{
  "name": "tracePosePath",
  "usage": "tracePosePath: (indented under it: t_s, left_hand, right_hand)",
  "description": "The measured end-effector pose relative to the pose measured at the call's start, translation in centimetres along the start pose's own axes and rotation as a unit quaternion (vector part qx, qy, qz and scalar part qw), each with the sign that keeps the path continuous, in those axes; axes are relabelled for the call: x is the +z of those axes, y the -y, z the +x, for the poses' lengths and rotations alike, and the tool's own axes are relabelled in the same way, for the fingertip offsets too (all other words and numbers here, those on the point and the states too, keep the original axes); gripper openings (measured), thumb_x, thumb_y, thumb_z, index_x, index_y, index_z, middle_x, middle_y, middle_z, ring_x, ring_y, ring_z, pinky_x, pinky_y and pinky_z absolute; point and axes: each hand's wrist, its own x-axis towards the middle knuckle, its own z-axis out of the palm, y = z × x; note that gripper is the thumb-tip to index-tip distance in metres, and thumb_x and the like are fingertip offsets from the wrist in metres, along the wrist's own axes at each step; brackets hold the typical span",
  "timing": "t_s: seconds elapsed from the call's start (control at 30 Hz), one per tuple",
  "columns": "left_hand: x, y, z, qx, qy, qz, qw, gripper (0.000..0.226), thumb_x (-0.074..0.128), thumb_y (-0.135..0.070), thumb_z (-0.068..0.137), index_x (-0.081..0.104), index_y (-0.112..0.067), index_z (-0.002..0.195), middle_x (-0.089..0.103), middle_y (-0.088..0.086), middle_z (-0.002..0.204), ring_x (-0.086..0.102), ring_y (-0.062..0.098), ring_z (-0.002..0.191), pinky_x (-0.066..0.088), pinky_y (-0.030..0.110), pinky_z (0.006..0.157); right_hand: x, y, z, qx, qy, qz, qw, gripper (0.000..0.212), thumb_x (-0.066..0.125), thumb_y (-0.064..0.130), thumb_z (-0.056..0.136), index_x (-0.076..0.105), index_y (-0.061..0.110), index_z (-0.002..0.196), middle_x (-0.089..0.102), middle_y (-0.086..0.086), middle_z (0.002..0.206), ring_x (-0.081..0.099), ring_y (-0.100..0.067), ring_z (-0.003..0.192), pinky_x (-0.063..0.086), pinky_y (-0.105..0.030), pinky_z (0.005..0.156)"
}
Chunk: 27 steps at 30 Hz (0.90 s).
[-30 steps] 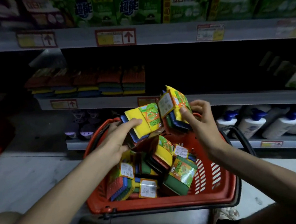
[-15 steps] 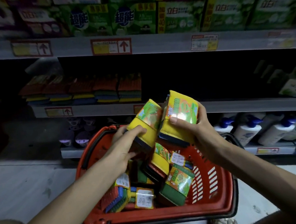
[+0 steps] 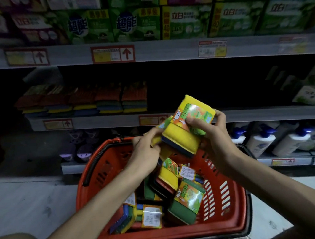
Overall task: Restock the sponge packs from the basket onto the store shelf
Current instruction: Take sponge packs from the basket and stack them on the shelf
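Both hands work above the basket's far rim, near the middle of the view. The right hand (image 3: 215, 144) has its thumb across the printed label and its fingers curled behind a yellow sponge pack (image 3: 187, 135), held tilted with its top toward one o'clock. The left hand (image 3: 144, 151) grips a second pack (image 3: 164, 123), pressed against the first at its nine o'clock side. It is mostly hidden behind the first, so only a yellow-and-green edge shows.

Directly below, at six o'clock, the red basket (image 3: 165, 235) holds a jumble of loose packs (image 3: 188, 198) in yellow, green and blue, some label up and some on edge. At ten o'clock from the held pack, the middle shelf (image 3: 98, 120) carries a row of stacked sponges (image 3: 109, 99) in dim light. The same shelf from twelve to two o'clock is too dark to read.

At three to four o'clock, white bottles (image 3: 260, 143) with blue caps stand on the lowest shelf. Across twelve o'clock, the top shelf is packed with green detergent boxes (image 3: 187, 20) above red arrow price tags (image 3: 113, 54).
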Motion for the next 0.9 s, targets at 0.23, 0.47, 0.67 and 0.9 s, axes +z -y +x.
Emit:
tracePosePath:
  t_s: [0.23,0.47,0.67,0.9]
  left_hand:
    - [0.0,-1.5,-0.7,-0.107,0.034,-0.215,0.970,0.039,0.040,-0.054,0.102,0.068,-0.027,0.098,0.073,0.001,0.094,0.069,0.026,0.095,0.056,0.054,0.093]
    - [0.0,-1.5,-1.1,-0.094,0.139,-0.220,0.961,0.063,0.079,-0.072,0.065,0.076,-0.031,0.113,0.079,0.000,0.107,0.075,0.022,0.102,0.053,0.052,0.102]
    - [0.4,-1.0,-1.3,-0.052,0.147,-0.165,0.974,0.047,0.071,-0.068,0.078,0.077,-0.035,0.111,0.080,-0.004,0.103,0.074,0.018,0.102,0.051,0.050,0.105]
    - [1.0,-1.2,-1.3,-0.068,0.129,-0.174,0.974,0.052,0.071,-0.066,0.075,0.077,-0.027,0.110,0.080,0.003,0.099,0.076,0.028,0.095,0.058,0.055,0.093]
  right_hand:
    - [-0.1,0.1,0.2,-0.016,-0.002,0.012,1.000,0.090,0.085,0.033,0.068,0.032,0.030,0.141,0.065,-0.009,0.127,0.076,-0.024,0.100,0.062,-0.039,0.076]
    - [0.3,-0.6,-0.1,0.013,0.026,0.067,0.997,0.092,0.086,0.020,0.066,0.034,0.031,0.141,0.065,-0.012,0.127,0.077,-0.028,0.098,0.063,-0.044,0.072]
    - [0.2,-1.0,0.4,0.067,0.011,0.076,0.995,0.090,0.096,0.036,0.064,0.053,0.013,0.140,0.073,-0.014,0.122,0.074,-0.034,0.106,0.061,-0.055,0.086]
    - [0.4,-0.1,0.6,0.050,-0.006,0.076,0.996,0.078,0.091,0.033,0.068,0.058,0.007,0.134,0.076,-0.014,0.117,0.076,-0.032,0.102,0.062,-0.046,0.080]
